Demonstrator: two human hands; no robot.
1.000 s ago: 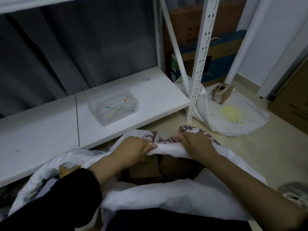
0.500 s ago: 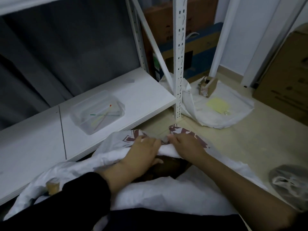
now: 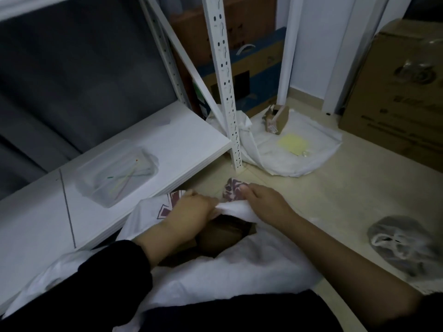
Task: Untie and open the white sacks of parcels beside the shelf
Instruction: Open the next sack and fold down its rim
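Note:
A white sack (image 3: 249, 267) with dark red print lies on the floor right in front of me, its mouth open. Brown cardboard parcels (image 3: 223, 236) show inside the opening. My left hand (image 3: 191, 209) and my right hand (image 3: 263, 200) both grip the far rim of the sack's mouth, close together, fingers curled over the white fabric. A second white sack (image 3: 294, 159) lies flat on the floor past the shelf post, with a small brown box (image 3: 278, 118) and a yellow slip (image 3: 293, 143) on top of it.
A white shelf board (image 3: 182, 144) at left carries a clear plastic tub (image 3: 115, 171) holding thin sticks. A perforated shelf post (image 3: 227, 87) stands ahead. Big cardboard boxes (image 3: 398, 92) sit at right. A grey plastic bag (image 3: 405, 248) lies on the floor at right.
My hands have drawn closer together on the sack's rim, bunching the fabric, and the opening over the parcels has narrowed. My view has swung to the right.

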